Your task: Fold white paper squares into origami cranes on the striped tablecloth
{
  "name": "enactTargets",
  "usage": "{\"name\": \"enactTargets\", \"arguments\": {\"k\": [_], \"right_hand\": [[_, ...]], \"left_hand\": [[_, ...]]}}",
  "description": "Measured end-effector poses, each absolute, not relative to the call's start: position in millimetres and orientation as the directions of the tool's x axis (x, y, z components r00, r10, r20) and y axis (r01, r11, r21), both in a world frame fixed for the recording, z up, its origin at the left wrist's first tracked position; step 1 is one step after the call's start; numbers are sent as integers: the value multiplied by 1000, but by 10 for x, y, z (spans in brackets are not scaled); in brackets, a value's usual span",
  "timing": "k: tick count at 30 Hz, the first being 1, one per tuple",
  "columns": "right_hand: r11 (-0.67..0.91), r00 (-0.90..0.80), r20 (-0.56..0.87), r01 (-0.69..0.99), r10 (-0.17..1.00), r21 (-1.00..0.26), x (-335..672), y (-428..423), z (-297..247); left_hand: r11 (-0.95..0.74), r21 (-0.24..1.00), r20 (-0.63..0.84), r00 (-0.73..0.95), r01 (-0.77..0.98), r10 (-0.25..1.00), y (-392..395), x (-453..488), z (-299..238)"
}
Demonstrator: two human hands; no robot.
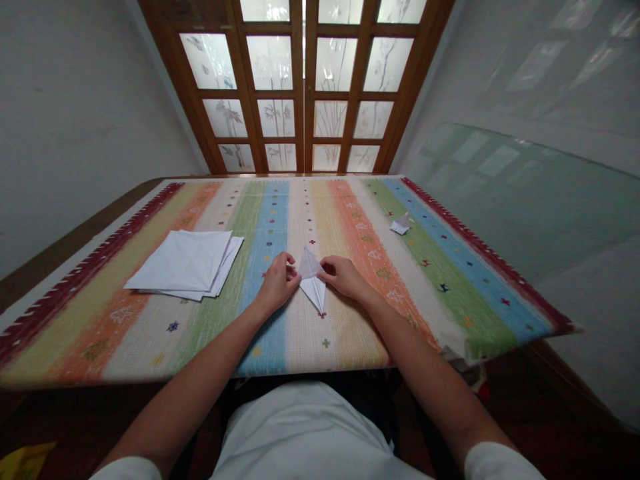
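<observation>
A partly folded white paper [313,285], kite-shaped with a point toward me, lies on the striped tablecloth [350,333] at the middle of the table. My left hand [278,280] pinches its left edge near the top. My right hand [341,275] grips its right edge, fingers curled onto the paper. Both hands rest on the cloth on either side of the fold.
A stack of white paper sheets [187,263] lies to the left on the cloth. A small folded white paper piece [401,224] sits at the far right. Wooden glass-paned doors [303,87] stand behind the table. A glass sheet [525,200] leans at the right.
</observation>
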State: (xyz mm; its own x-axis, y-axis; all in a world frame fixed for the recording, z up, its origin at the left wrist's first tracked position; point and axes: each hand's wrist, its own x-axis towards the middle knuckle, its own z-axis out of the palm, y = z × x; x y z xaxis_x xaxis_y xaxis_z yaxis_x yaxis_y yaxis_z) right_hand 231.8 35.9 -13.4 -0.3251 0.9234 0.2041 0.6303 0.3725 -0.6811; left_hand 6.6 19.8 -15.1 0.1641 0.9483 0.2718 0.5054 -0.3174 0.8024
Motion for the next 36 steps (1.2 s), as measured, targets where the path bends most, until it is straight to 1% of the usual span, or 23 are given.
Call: {"name": "enactTargets", "arguments": {"k": [2, 4, 6, 8, 11, 13, 15, 17, 20, 23, 25, 27, 30, 32, 36], "right_hand": [[330, -291, 188, 581, 938, -744, 2323, 351, -132], [286, -260, 168, 531, 951, -797, 2328, 350, -130], [249, -244, 147, 468, 959, -848, 2331, 359, -130], [219, -234, 135, 380, 963, -899, 2325, 370, -132], [227, -236, 174, 217, 956, -949, 2288, 363, -123], [274, -248, 239, 119, 939, -954, 2247, 329, -99], [340, -284, 308, 69, 908, -938, 2205, 277, -61], [429, -351, 377, 80, 857, -900, 2174, 223, -15], [584, -436, 475, 157, 764, -796, 2166, 176, 43], [688, -426, 561, 247, 710, -682, 2206, 184, 67], [708, -413, 584, 283, 699, -647, 2251, 203, 66], [694, -433, 557, 289, 709, -659, 2297, 220, 55], [633, -474, 480, 240, 738, -736, 2339, 234, 31], [578, -473, 438, 200, 764, -791, 2345, 238, 16], [477, -441, 374, 149, 816, -866, 2342, 244, 0]], "left_hand": [[-348, 735, 307, 172, 582, 936, 199, 74, -146], [-390, 670, 321, 228, 632, 919, 197, 85, -137], [-419, 646, 307, 286, 638, 908, 190, 99, -129], [-439, 647, 304, 317, 623, 898, 177, 113, -119], [-436, 707, 313, 306, 557, 899, 153, 127, -95], [-389, 799, 280, 289, 459, 916, 138, 129, -72], [-344, 860, 254, 269, 376, 929, 128, 124, -45], [-339, 865, 265, 236, 370, 935, 128, 112, -21], [-316, 858, 253, 202, 405, 946, 144, 92, -9], [-262, 909, 210, 185, 324, 960, 165, 79, -25], [-236, 943, 201, 162, 234, 966, 169, 74, -41], [-212, 965, 188, 157, 154, 970, 164, 70, -52], [-205, 974, 186, 181, 94, 966, 149, 64, -53], [-248, 961, 224, 175, 125, 959, 144, 62, -37], [-329, 911, 290, 182, 249, 940, 141, 55, 27]]}}
